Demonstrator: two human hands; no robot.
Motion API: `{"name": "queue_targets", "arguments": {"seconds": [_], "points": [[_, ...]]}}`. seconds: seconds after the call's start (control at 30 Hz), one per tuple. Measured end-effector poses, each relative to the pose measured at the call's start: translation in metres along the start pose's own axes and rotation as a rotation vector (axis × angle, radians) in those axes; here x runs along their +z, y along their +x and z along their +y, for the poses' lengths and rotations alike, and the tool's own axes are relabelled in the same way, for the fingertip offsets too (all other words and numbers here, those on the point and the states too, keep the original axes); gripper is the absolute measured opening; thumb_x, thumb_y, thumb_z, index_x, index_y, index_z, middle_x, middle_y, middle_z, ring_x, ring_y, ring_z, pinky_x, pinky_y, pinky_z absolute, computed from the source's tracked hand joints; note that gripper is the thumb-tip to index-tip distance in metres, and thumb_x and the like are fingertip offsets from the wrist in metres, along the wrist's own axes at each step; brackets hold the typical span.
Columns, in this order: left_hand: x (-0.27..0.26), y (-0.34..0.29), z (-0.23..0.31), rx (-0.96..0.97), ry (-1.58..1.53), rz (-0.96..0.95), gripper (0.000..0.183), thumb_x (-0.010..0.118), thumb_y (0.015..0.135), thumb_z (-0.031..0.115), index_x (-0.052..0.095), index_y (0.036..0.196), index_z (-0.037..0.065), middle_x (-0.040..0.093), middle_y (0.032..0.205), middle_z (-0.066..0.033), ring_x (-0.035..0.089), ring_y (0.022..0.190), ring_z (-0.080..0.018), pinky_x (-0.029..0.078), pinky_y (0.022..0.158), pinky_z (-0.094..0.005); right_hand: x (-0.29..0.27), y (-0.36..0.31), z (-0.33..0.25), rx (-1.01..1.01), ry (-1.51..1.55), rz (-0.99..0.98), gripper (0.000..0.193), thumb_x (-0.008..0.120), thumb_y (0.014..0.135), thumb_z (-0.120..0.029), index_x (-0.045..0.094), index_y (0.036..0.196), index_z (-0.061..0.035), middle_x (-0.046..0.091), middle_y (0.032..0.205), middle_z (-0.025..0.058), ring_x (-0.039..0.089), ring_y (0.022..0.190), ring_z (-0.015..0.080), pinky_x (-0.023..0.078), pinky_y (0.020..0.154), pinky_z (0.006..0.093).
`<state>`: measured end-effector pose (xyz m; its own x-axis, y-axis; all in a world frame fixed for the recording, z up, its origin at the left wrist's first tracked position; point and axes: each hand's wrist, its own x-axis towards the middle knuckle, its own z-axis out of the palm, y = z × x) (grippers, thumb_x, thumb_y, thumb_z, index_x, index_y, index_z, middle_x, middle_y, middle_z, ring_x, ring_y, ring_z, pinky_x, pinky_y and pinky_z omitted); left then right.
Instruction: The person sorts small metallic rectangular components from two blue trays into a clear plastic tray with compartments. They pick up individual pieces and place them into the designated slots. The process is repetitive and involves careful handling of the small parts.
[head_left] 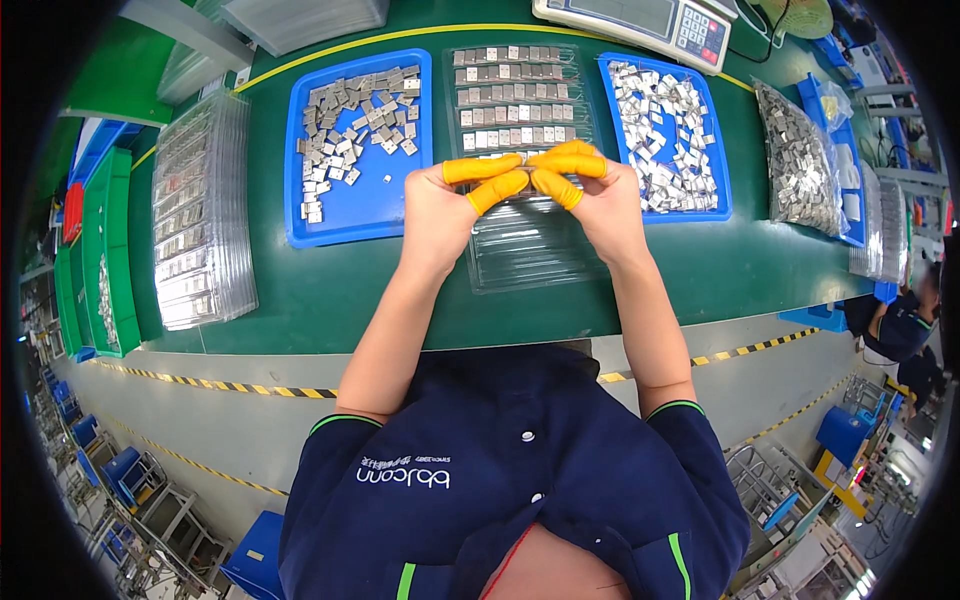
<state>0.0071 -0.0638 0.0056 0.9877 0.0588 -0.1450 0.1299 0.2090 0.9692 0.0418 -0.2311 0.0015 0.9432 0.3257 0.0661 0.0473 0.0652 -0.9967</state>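
Note:
My left hand (440, 213) and my right hand (606, 205) meet fingertip to fingertip, thumbs and forefingers in yellow finger cots. Between them is a pinch on something tiny, mostly hidden by the fingers. Beneath lies a clear plastic tray (535, 250) with ribbed slots; its far rows hold small rectangular metal parts (515, 92), while the near rows show none. Left of my hands, a blue tray (340, 222) holds loose grey metal pieces (350, 120). To the right, another blue tray (612, 85) carries shiny silver-white pieces (665, 140).
Stacked clear trays (205, 210) stand at the left beside a green bin (120, 250). A digital scale (640, 25) sits at the back. On the right lies a bag of metal parts (800, 160). The green table (400, 300) ends just before my body. Another person (900, 325) is far right.

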Motion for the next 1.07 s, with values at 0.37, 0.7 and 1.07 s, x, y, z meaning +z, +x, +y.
{"name": "queue_targets", "arguments": {"seconds": [0.37,0.7,1.07], "points": [[-0.014,0.008,-0.003,0.351,0.114,0.343,0.019,0.058,0.087,0.01,0.065,0.099,-0.004,0.067,0.094,-0.0094,0.06,0.089,-0.0125,0.043,0.085,-0.0244,-0.009,-0.018,0.008,-0.516,-1.132,0.199,0.018,0.074,0.061,-0.01,0.07,0.078,-0.0095,0.06,0.081,0.0008,0.054,0.082,0.0206,0.04,0.083,0.0349],[-0.05,0.008,0.011,0.352,0.152,0.484,0.017,0.059,0.086,0.01,0.067,0.096,-0.002,0.068,0.09,-0.0086,0.059,0.085,-0.0116,0.043,0.083,-0.0243,-0.004,-0.02,0.021,-0.494,-1.122,0.119,0.013,0.07,0.065,-0.01,0.071,0.078,-0.0115,0.063,0.083,-0.0002,0.055,0.084,0.0178,0.039,0.085,0.0347],[-0.126,0.017,0.032,0.185,1.144,0.333,0.031,0.075,0.071,0.03,0.07,0.096,0.012,0.065,0.101,-0.0104,0.052,0.109,-0.0194,0.019,0.104,-0.0405,-0.018,-0.017,-0.074,-0.414,-0.294,0.3,0.032,0.071,0.07,-0.007,0.066,0.102,-0.0084,0.064,0.102,0.0105,0.058,0.095,0.0218,0.043,0.089,0.0342]]}}
